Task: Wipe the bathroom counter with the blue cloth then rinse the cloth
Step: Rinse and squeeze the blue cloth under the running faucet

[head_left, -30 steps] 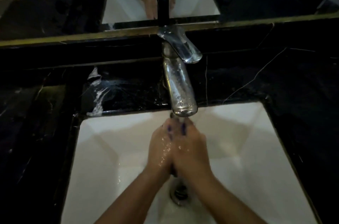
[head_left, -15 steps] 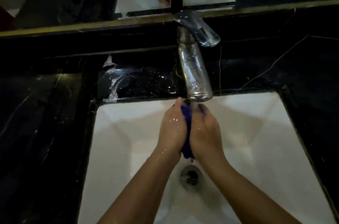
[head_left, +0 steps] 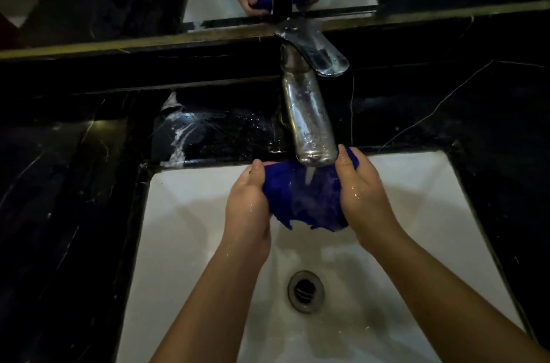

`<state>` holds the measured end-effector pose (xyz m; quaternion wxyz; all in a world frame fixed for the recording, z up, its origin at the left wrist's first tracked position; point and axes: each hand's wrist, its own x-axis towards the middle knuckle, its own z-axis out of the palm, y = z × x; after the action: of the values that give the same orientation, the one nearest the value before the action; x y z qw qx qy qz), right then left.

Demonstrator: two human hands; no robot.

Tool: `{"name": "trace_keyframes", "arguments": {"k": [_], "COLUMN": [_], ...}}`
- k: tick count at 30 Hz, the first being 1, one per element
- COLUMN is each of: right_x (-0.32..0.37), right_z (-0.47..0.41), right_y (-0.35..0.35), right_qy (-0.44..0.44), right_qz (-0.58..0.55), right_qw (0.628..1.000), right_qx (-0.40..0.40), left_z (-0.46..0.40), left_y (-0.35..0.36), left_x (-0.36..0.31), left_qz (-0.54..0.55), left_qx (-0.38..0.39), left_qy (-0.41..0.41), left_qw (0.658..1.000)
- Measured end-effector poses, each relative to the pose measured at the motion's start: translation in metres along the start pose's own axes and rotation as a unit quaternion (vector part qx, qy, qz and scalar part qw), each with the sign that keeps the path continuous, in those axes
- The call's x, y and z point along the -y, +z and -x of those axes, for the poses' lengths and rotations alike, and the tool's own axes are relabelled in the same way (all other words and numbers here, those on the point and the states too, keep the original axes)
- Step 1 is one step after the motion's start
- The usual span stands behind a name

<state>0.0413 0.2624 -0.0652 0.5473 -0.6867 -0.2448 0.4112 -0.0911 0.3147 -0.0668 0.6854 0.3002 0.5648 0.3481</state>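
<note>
Blue wet cloth (head_left: 303, 199) bunched between both hands, under chrome faucet (head_left: 309, 124).

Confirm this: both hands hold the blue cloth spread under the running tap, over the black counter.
One thing is wrong. The head view shows the left hand and right hand holding the cloth under the tap, but over the white sink, not the counter.

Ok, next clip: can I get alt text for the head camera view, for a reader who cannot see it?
Two hands, the left hand and the right hand, hold a blue cloth spread between them under water running from a chrome faucet over a white sink. Around it, the black marble counter shows white streaks behind the basin.
</note>
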Motion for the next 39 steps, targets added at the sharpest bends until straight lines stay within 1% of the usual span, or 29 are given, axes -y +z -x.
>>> {"name": "trace_keyframes", "arguments": {"k": [1,3,4,5,6,8,10,11,12,13,15,16,17,19,20,21,22,24,26,28,30,31,32,34,35,36,37,38,39], "right_x": [0.001,0.005,0.008,0.011,0.011,0.009,0.011,0.013,0.014,0.015,0.011,0.006,0.002,-0.002,-0.002,-0.002,-0.003,-0.005,-0.009,-0.007,-0.004,-0.006,-0.007,-0.012,-0.016,-0.018,-0.019,-0.020,-0.020], "right_z": [0.000,0.004,0.008,0.013,0.018,0.029,0.039,0.041,0.040,0.038,0.029,0.025,0.024,0.024,0.024,0.023,0.020,0.017,0.013,0.012,0.011,0.012,0.017,0.027,0.029,0.031,0.032,0.031,0.029], "right_y": [-0.003,-0.008,-0.009,-0.008,-0.007,-0.003,-0.002,-0.004,-0.008,-0.013,-0.024,-0.027,-0.027,-0.020,-0.016,-0.012,-0.011,-0.011,-0.011,-0.009,0.003,0.011,0.020,0.031,0.034,0.034,0.032,0.030,0.029], "right_qy": [-0.007,-0.015,-0.016,-0.023,-0.030,-0.028,0.006,0.021,0.024,0.012,-0.026,-0.012,0.026,0.125,0.147,0.133,0.101,0.031,-0.019,-0.037,-0.030,-0.028,-0.032,-0.071,-0.094,-0.111,-0.108,-0.087,-0.063], "right_qz": [0.011,0.014,0.008,0.016,0.028,0.043,0.042,0.040,0.037,0.039,0.094,0.122,0.127,0.036,-0.010,-0.028,-0.021,0.018,0.025,0.014,-0.007,-0.008,0.004,0.074,0.118,0.157,0.182,0.177,0.158], "right_qw": [1.000,1.000,1.000,0.999,0.999,0.996,0.976,0.965,0.963,0.971,0.991,0.991,0.990,0.983,0.978,0.980,0.987,0.997,0.999,0.998,0.996,0.996,0.997,0.994,0.988,0.981,0.977,0.980,0.985], "right_qx": [0.006,-0.010,-0.018,-0.017,-0.004,0.079,0.215,0.260,0.268,0.235,0.095,0.057,0.062,0.127,0.147,0.146,0.126,0.064,0.036,0.051,0.085,0.087,0.073,0.030,0.025,0.024,0.022,0.014,0.007], "left_z": [-0.001,0.000,0.005,0.013,0.021,0.031,0.033,0.030,0.026,0.022,0.018,0.016,0.017,0.020,0.019,0.019,0.016,0.009,0.003,0.007,0.010,0.011,0.011,0.010,0.009,0.009,0.010,0.013,0.013], "left_y": [-0.002,-0.006,-0.006,-0.004,0.000,0.010,0.012,0.009,0.004,-0.002,-0.012,-0.014,-0.015,-0.012,-0.011,-0.010,-0.009,-0.010,-0.012,-0.009,0.002,0.011,0.018,0.025,0.024,0.021,0.018,0.016,0.015], "left_x": [0.001,0.000,-0.002,-0.003,-0.004,-0.003,-0.004,-0.004,-0.002,0.000,0.005,0.008,0.008,0.002,0.001,-0.002,-0.003,-0.004,-0.001,0.006,0.015,0.018,0.019,0.016,0.017,0.020,0.022,0.025,0.026], "left_qz": [-0.036,-0.120,-0.143,-0.151,-0.144,-0.109,-0.069,-0.041,-0.017,0.004,0.057,0.097,0.134,0.170,0.172,0.161,0.132,-0.004,-0.122,-0.116,-0.079,-0.076,-0.088,-0.091,-0.090,-0.129,-0.195,-0.253,-0.271], "left_qx": [-0.014,-0.074,-0.082,-0.054,-0.004,0.075,0.093,0.098,0.105,0.107,0.079,0.069,0.073,0.110,0.129,0.145,0.142,0.096,0.075,0.073,0.068,0.058,0.043,0.000,-0.006,-0.004,-0.004,-0.015,-0.023], "left_qy": [0.025,0.096,0.121,0.129,0.114,0.053,0.013,-0.001,-0.016,-0.036,-0.087,-0.114,-0.136,-0.155,-0.152,-0.140,-0.116,-0.019,0.079,0.110,0.111,0.110,0.110,0.122,0.138,0.168,0.205,0.233,0.241], "left_qw": [0.999,0.985,0.979,0.979,0.983,0.990,0.993,0.994,0.994,0.994,0.991,0.986,0.979,0.967,0.965,0.966,0.974,0.995,0.987,0.984,0.988,0.989,0.989,0.988,0.986,0.977,0.959,0.939,0.932]}}
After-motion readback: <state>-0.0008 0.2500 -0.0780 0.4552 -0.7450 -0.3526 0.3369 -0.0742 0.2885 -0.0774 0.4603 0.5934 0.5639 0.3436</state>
